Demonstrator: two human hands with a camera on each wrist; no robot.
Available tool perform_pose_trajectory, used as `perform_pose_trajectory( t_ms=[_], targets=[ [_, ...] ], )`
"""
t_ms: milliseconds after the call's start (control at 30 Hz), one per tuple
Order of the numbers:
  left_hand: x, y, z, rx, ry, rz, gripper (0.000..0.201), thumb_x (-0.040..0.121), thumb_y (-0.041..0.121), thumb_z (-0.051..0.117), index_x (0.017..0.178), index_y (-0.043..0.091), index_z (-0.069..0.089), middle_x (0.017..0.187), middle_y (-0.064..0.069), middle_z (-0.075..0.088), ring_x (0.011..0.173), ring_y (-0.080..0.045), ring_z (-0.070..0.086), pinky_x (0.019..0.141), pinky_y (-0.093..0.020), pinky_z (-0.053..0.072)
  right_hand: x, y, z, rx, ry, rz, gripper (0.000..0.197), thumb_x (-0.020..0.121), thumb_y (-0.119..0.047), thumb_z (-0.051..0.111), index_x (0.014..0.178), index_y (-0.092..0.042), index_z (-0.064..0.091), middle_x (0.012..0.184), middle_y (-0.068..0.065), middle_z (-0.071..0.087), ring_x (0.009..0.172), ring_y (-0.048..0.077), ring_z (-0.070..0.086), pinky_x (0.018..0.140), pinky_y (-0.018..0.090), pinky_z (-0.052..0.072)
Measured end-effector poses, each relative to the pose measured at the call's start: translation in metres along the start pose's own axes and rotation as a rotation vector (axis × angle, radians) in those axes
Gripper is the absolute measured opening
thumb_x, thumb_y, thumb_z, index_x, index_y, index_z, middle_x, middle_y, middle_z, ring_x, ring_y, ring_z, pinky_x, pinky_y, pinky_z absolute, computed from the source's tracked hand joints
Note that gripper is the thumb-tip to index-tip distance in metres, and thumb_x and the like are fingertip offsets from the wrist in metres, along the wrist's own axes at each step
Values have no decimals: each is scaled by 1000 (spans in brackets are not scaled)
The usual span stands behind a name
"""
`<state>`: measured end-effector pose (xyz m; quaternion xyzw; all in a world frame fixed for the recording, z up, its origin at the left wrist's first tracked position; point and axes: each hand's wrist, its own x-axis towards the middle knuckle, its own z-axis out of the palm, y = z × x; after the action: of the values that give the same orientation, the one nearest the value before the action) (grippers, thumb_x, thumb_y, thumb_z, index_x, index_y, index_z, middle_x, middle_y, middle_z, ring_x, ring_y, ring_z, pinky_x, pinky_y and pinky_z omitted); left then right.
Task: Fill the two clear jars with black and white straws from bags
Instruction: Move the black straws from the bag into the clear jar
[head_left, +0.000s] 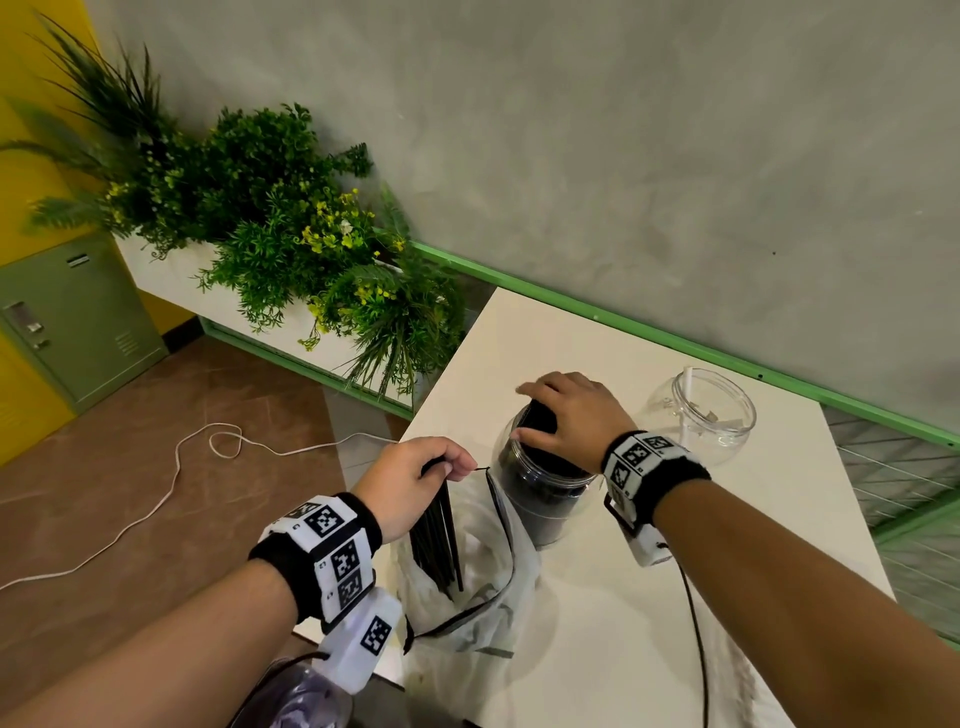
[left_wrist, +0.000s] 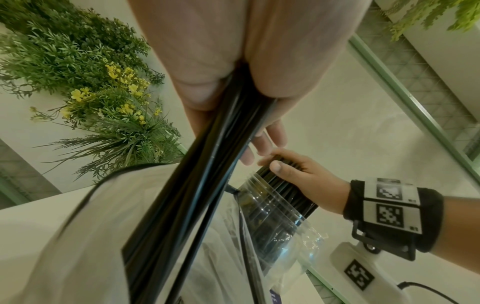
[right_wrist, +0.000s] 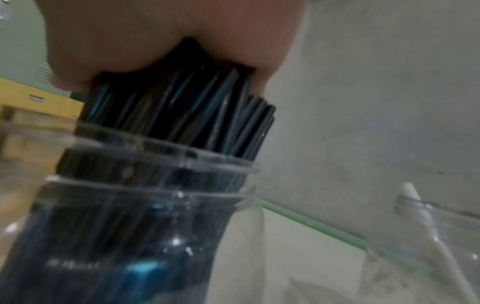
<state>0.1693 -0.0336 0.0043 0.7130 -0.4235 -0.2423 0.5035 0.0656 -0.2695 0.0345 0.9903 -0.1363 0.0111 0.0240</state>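
A clear jar (head_left: 540, 486) packed with black straws (right_wrist: 179, 111) stands mid-table. My right hand (head_left: 563, 413) lies over the straw tops sticking out of its mouth, thumb and fingers curled round the bundle (left_wrist: 285, 164). My left hand (head_left: 415, 475) grips a small bundle of black straws (head_left: 439, 543) by their upper ends; they hang down into an open clear bag (head_left: 478, 587) with a black zip edge. A second clear jar (head_left: 711, 410) stands to the right with one white straw (right_wrist: 426, 218) leaning in it.
The white table (head_left: 649, 623) ends at its left edge beside my left hand. A planter of green plants (head_left: 291, 234) stands beyond it by the grey wall. A white cable (head_left: 156, 499) lies on the brown floor. A green cabinet (head_left: 72, 317) is far left.
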Motion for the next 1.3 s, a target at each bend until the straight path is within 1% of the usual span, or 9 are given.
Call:
perform_pose_trajectory(
  t_ms=[100, 167, 367, 533, 767, 867, 933, 1133, 1300],
  targets=[
    [0, 0, 0, 6, -7, 4, 35, 92, -8, 43, 91, 17, 68, 85, 7, 69, 83, 3, 62, 75, -2, 39, 2, -3, -3, 114, 234, -3, 58, 82, -69, 34, 104, -24, 64, 101, -3, 61, 96, 22, 53, 78, 35, 46],
    [0, 1, 0, 15, -5, 5, 35, 92, -8, 43, 92, 16, 68, 86, 7, 69, 83, 3, 62, 75, -2, 39, 5, -2, -6, 183, 365, 21, 46, 87, -60, 42, 101, -23, 65, 97, -4, 62, 94, 20, 51, 75, 32, 45],
    [1, 1, 0, 3, -5, 4, 35, 92, -8, 43, 92, 16, 68, 86, 7, 69, 84, 1, 64, 75, -2, 40, 6, 5, -6, 121, 43, 15, 51, 89, -57, 50, 133, -32, 49, 132, -2, 52, 122, 24, 42, 101, 42, 34],
    [2, -3, -1, -8, 1, 6, 39, 92, -7, 44, 88, 23, 68, 85, 8, 69, 85, 0, 65, 79, -7, 43, -23, 18, -13, 366, 409, 75, 61, 87, -60, 44, 137, -26, 46, 137, 0, 48, 126, 20, 39, 108, 38, 33],
    [2, -2, 1, -23, -18, 1, 40, 93, -6, 43, 88, 26, 66, 87, 7, 70, 86, 0, 65, 81, -8, 44, -60, 14, 21, 211, 326, 66, 65, 87, -50, 44, 146, -26, 29, 152, 0, 30, 139, 25, 27, 112, 50, 28],
    [2, -2, -1, -22, -16, -7, 40, 93, -6, 43, 87, 26, 66, 87, 7, 69, 86, 0, 65, 81, -8, 44, -69, -15, 7, 314, 538, 72, 61, 88, -40, 50, 143, -20, 34, 148, 3, 33, 138, 21, 26, 115, 36, 19],
    [2, -2, -1, -23, -6, -20, 41, 93, -5, 44, 86, 29, 65, 86, 6, 70, 87, -2, 65, 82, -10, 45, -80, -45, 11, 490, 603, 25, 54, 87, -36, 56, 135, -14, 45, 135, 6, 45, 129, 15, 37, 112, 31, 29],
    [-1, 4, 2, -164, 14, -51, 35, 93, -8, 43, 90, 21, 64, 87, 0, 68, 83, -3, 65, 80, -11, 46, -86, -123, 65, 1010, 63, 166, 82, 71, -48, 76, 139, -26, 34, 129, -11, 44, 115, -1, 46, 96, 22, 43],
    [-9, 8, 9, -294, 11, -100, 34, 92, -10, 45, 90, 18, 64, 84, 0, 66, 83, -5, 64, 86, -20, 48, -56, -157, 95, 1149, -28, 299, 78, 60, -34, 82, 126, -18, 43, 115, -3, 62, 107, 11, 59, 92, 37, 50]
  ],
)
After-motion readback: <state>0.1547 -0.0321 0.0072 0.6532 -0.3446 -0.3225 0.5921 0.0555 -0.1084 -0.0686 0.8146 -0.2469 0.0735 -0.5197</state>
